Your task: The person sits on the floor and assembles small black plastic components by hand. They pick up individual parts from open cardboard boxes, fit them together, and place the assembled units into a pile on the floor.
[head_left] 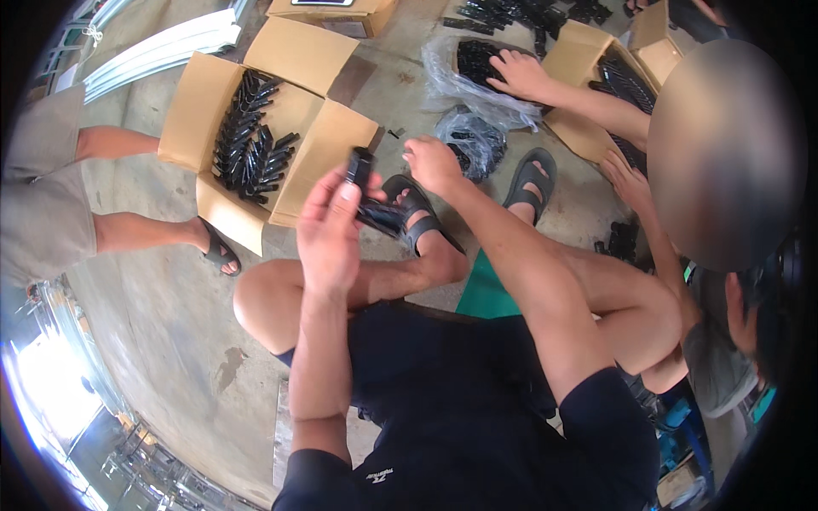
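My left hand (331, 230) is closed around black plastic parts. One short black block-shaped piece (360, 167) sticks up between thumb and fingers, and a longer glossy black piece (383, 216) points right from below it. My right hand (433, 163) is apart from the left, its fingers curled together; whatever they hold, if anything, is hidden. Just past those fingertips a tiny black piece (393, 134) shows against the floor. Beside my right hand lies a clear plastic bag (490, 128) of small black parts.
An open cardboard box (290, 192) holds rows of black parts at left. A co-worker's hand (520, 75) reaches into another bag (439, 60); their other hand (626, 180) is by a second box (558, 128). Another person's legs (141, 230) stand at left. Loose black parts (541, 17) lie at the back.
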A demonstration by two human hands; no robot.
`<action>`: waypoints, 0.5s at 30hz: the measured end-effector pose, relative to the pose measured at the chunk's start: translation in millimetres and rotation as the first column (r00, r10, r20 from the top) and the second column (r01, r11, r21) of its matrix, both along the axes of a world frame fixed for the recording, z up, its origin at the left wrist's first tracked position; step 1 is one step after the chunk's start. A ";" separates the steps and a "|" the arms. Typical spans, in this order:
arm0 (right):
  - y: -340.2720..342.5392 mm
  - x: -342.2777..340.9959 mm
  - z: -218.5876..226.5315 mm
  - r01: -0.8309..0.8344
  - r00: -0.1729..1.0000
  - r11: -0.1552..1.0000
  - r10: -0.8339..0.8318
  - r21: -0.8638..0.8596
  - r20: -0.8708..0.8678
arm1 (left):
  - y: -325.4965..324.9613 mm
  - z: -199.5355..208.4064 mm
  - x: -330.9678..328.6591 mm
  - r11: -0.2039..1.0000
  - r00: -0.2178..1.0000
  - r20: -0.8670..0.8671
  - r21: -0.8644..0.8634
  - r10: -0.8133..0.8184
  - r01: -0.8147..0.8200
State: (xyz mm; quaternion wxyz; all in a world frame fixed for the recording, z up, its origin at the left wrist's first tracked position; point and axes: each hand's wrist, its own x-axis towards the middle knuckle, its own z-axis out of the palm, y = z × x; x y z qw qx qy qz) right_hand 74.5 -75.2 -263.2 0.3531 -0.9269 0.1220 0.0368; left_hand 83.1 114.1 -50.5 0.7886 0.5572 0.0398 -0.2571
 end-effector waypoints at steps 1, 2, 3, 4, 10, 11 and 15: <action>0.7 14.7 -12.9 -0.002 1.000 0.999 0.002 -0.052 -0.010 | -9.3 4.0 -0.6 0.997 0.997 0.052 0.053 -0.063 0.060; 5.2 30.2 -28.7 -0.014 1.000 0.995 0.013 -0.097 -0.017 | -16.1 9.3 -2.5 0.988 0.991 0.078 0.122 -0.108 0.098; 7.9 43.2 -40.1 -0.016 1.000 0.989 0.013 -0.145 -0.025 | -22.8 15.6 -2.2 0.971 0.981 0.100 0.187 -0.166 0.146; 12.3 52.4 -42.7 -0.048 0.998 0.984 0.041 -0.174 -0.044 | -27.6 20.8 -2.7 0.964 0.982 0.081 0.219 -0.174 0.152; 17.7 77.8 -65.0 -0.180 0.982 0.949 0.189 -0.259 0.009 | -42.9 4.5 4.7 0.959 0.984 0.028 0.229 -0.178 0.167; 17.6 74.0 -59.7 -0.172 0.984 0.959 0.177 -0.225 0.005 | -44.5 1.9 5.8 0.956 0.985 0.027 0.247 -0.170 0.159; 5.2 35.4 -44.4 0.112 0.978 0.968 -0.148 0.226 0.148 | -50.3 1.7 6.9 0.961 0.981 0.086 0.232 -0.175 0.151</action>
